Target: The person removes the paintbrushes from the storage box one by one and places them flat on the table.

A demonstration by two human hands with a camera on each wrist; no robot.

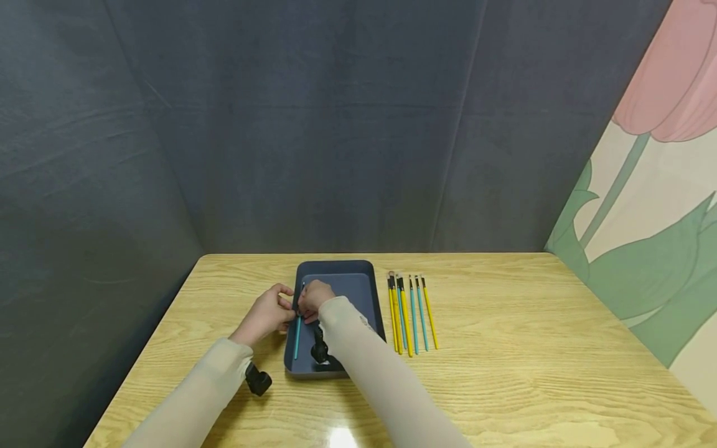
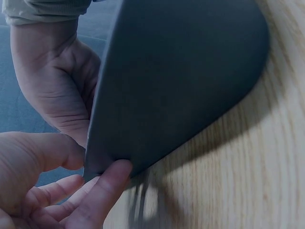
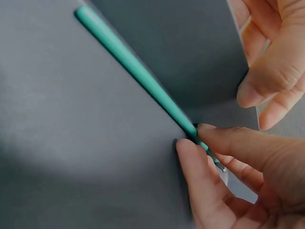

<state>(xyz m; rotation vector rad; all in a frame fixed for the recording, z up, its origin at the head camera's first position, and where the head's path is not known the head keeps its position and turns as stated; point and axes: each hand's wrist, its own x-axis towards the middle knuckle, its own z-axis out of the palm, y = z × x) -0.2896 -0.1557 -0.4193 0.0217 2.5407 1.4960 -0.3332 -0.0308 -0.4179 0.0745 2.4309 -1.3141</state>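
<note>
A teal-handled paintbrush [image 1: 297,341] lies lengthwise along the left inner side of a dark grey tray [image 1: 360,295]. My right hand [image 1: 315,296] reaches over the tray and pinches the brush near its ferrule; in the right wrist view the thumb and fingers sit around the thin end of the teal handle [image 3: 138,71]. On the tray's left edge, my left hand [image 1: 270,315] holds the rim, its thumb at the top and a fingertip against the outer wall [image 2: 186,71] in the left wrist view. The brush's bristles are mostly hidden by the right fingers.
Several paintbrushes [image 1: 414,317] with yellow and teal handles lie side by side on the wooden table [image 1: 521,330], just right of the tray, bristles pointing away. A dark curtain [image 1: 313,137] hangs behind the table, and a painted floral panel [image 1: 644,242] stands at the right.
</note>
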